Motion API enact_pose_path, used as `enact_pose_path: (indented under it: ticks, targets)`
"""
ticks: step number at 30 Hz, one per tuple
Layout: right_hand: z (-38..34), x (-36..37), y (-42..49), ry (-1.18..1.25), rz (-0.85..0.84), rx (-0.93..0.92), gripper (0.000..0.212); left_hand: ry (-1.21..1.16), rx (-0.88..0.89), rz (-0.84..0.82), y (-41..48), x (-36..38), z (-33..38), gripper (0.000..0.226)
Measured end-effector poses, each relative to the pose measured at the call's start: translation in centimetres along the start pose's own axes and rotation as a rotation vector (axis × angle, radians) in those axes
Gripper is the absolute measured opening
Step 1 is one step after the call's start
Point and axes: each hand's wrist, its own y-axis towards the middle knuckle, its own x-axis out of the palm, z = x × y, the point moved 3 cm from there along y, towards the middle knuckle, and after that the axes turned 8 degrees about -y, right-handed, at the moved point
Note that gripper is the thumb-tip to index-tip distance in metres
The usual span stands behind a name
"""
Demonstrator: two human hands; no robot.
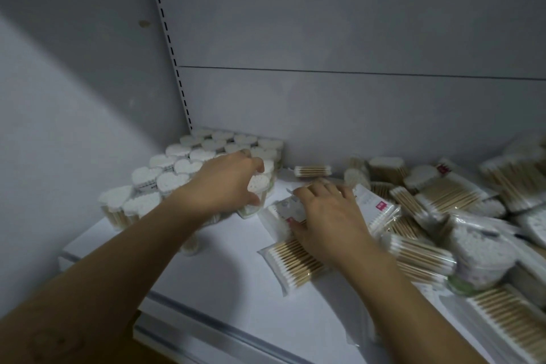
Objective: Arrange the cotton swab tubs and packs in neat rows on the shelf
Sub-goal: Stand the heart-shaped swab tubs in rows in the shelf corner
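Several heart-shaped tubs of cotton swabs [183, 167] stand upright in rows at the shelf's back left corner. My left hand [227, 183] grips one heart-shaped tub [260, 183] at the right end of those rows, fingers curled over its top. My right hand [328, 213] lies flat on a clear flat pack [283, 210] with a red label, fingers spread. Another flat pack of wooden-stick swabs [292, 260] lies just in front, partly under my right wrist.
A loose heap of swab packs and tubs [437, 216] covers the right half of the white shelf [230, 269]. A small bundle of swabs [312, 171] lies by the back wall. The slotted upright [171, 47] stands at the left corner.
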Motion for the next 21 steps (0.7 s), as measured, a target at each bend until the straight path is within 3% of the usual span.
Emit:
enact_pose_path:
  ticks: [6, 10, 15, 21]
  targets:
    - [-0.3, -0.6, -0.1, 0.060, 0.054, -0.025, 0.047, 0.031, -0.032, 0.029, 0.0, 0.6, -0.6, 0.053]
    - [-0.7, -0.4, -0.4, 0.058, -0.040, -0.080, 0.060, 0.021, -0.032, 0.043, 0.0, 0.9, -0.6, 0.055]
    - [-1.6, 0.2, -0.7, 0.038, -0.106, -0.156, 0.054, 0.180, -0.012, 0.063, 0.5, 1.0, -0.5, 0.050]
    - [-0.5, 0.4, -1.2, 0.049, -0.282, -0.110, 0.050, -0.045, -0.084, -0.036, 0.1, -0.5, -1.9, 0.077]
